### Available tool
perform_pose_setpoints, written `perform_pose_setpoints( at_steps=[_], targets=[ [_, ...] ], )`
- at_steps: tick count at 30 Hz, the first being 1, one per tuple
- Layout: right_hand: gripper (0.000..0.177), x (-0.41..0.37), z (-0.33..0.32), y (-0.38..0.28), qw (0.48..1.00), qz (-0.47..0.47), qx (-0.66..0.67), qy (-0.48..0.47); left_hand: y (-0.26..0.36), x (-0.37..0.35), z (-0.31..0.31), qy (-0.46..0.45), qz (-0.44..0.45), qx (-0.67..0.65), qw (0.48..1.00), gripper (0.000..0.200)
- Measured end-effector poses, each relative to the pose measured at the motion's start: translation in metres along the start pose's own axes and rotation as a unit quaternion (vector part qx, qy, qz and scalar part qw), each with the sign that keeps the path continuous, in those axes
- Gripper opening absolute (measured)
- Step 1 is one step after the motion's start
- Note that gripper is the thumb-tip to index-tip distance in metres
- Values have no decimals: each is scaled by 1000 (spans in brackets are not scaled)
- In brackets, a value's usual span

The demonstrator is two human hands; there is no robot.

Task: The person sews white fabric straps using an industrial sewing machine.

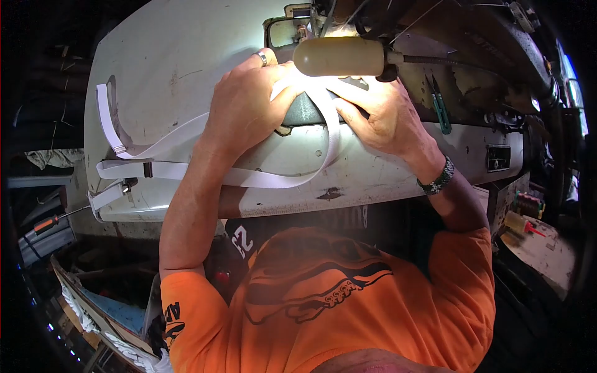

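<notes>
A white webbing strap [267, 179] loops over the pale worktable, its upper part running under the bright light between my hands. My left hand [245, 102], with a ring on one finger, is closed on the strap at the left, thumb bent inward over the dark metal plate [301, 112] of the sewing machine. From the right, my right hand [385, 115] pinches the strap between thumb and fingers. Glare and the pale cylindrical lamp [339, 57] hide the fingertips and the strap's upper end. Dark slide buckles [148, 169] sit on the strap at the left.
Green-handled thread snips [441, 109] lie right of my right hand. The worktable [168, 62] has a small rectangular opening [498, 158] at its right. An orange-handled screwdriver [46, 225] juts out beyond the left edge. Spools [527, 205] stand at the far right.
</notes>
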State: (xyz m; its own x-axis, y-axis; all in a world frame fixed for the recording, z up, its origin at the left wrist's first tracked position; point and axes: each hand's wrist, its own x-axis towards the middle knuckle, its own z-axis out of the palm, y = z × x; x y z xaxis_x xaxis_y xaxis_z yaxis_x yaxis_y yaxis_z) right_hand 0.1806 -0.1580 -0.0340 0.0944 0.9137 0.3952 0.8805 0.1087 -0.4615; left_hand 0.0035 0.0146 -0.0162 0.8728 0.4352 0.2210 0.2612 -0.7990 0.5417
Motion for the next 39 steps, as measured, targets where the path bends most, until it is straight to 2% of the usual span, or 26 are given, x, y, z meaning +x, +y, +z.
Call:
perform_pose_setpoints(
  at_steps=[10, 13, 22, 25, 27, 29, 30, 31, 32, 33, 35, 37, 39],
  targets=[
    [27, -1, -1, -1, 999, 19, 0, -31, -7, 4, -1, -3, 11, 5, 1000, 25],
    [29, 0, -1, 0, 1000, -13, -25, -5, -8, 6, -1, -4, 3, -4, 1000, 25],
    [27, 3, -1, -4, 1000, -7, 5, 6, -8, 7, 2, 0, -1, 13, 1000, 24],
    [29, -1, -18, -16, 998, -8, -36, -41, -9, 4, 6, 11, 21, 21, 1000, 22],
    [32, -8, -56, -33, 997, -24, 12, -78, -10, 5, 5, 20, 31, 25, 999, 20],
    [33, -22, -104, -41, 987, -120, 106, 15, -10, 2, 6, 17, 25, 18, 999, 18],
    [34, -29, -136, -35, 983, -137, 82, 95, -11, 0, 8, 19, 20, 28, 999, 18],
    [36, -37, -176, -15, 971, -85, -26, 224, -12, 1, 11, 23, 19, 38, 999, 19],
    [37, -41, -218, 9, 931, 2, -138, 338, -13, 2, 12, 26, 18, 49, 998, 19],
    [39, -41, -256, 39, 893, 79, -209, 390, -11, 1, 12, 21, 1, 48, 999, 20],
    [43, -46, -323, 113, 858, 227, -257, 382, -7, 2, 10, 20, -30, 47, 998, 21],
    [47, -64, -361, 182, 856, 363, -206, 304, -8, 3, 10, 13, -34, 44, 998, 23],
    [52, -89, -367, 218, 872, 383, -184, 243, -11, 3, 13, 16, -32, 34, 999, 24]
  ],
)
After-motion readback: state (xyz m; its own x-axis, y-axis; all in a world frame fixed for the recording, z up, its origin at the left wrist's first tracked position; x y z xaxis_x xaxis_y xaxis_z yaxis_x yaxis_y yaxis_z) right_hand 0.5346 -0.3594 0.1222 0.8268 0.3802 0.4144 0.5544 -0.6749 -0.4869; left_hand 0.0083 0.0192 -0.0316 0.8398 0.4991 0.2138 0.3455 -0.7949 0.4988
